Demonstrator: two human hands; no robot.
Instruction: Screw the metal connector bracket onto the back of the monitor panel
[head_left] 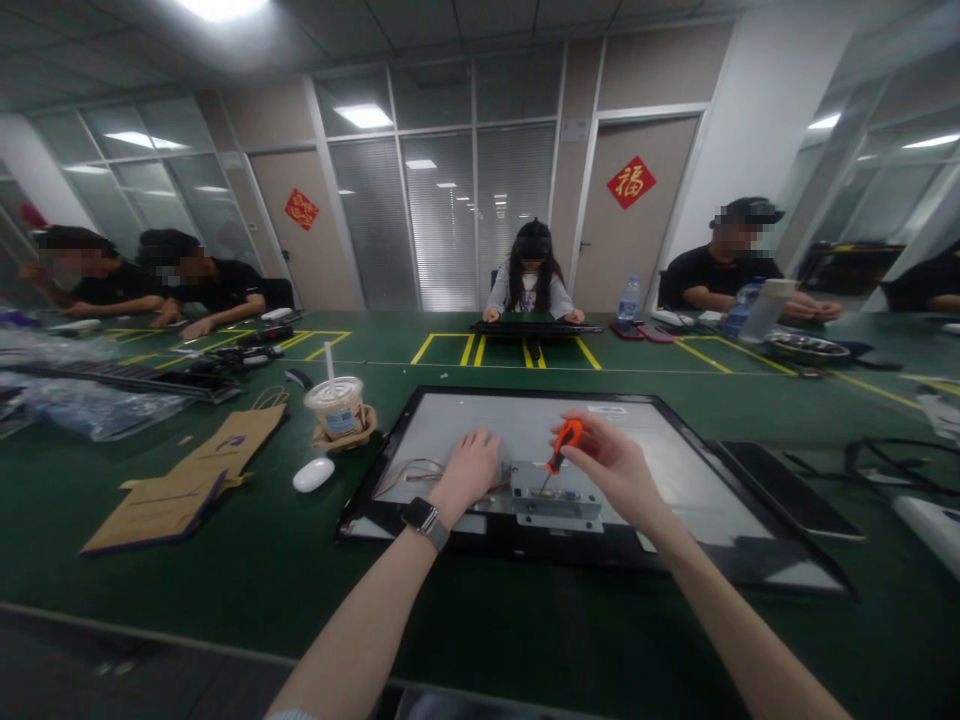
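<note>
A flat display panel (660, 480) with a black frame and a pale grey back lies on the green table. A metal bracket (559, 510) with connectors stands near its front edge. My right hand (611, 460) grips an orange and black screwdriver (566, 440), tilted, with its shaft pointing down at the bracket; whether the tip sits in a screw is too small to tell. My left hand (474, 470) rests with fingers stretched out on the panel, left of the bracket. Thin coloured wires (409, 475) run beside and partly under it.
Left of the panel are an iced drink cup (335, 408) in a cardboard holder, a white mouse (313, 475) and a brown paper bag (191, 480). A dark flat slab (795, 490) and black cables (892, 465) lie to the right. Several people sit around the table.
</note>
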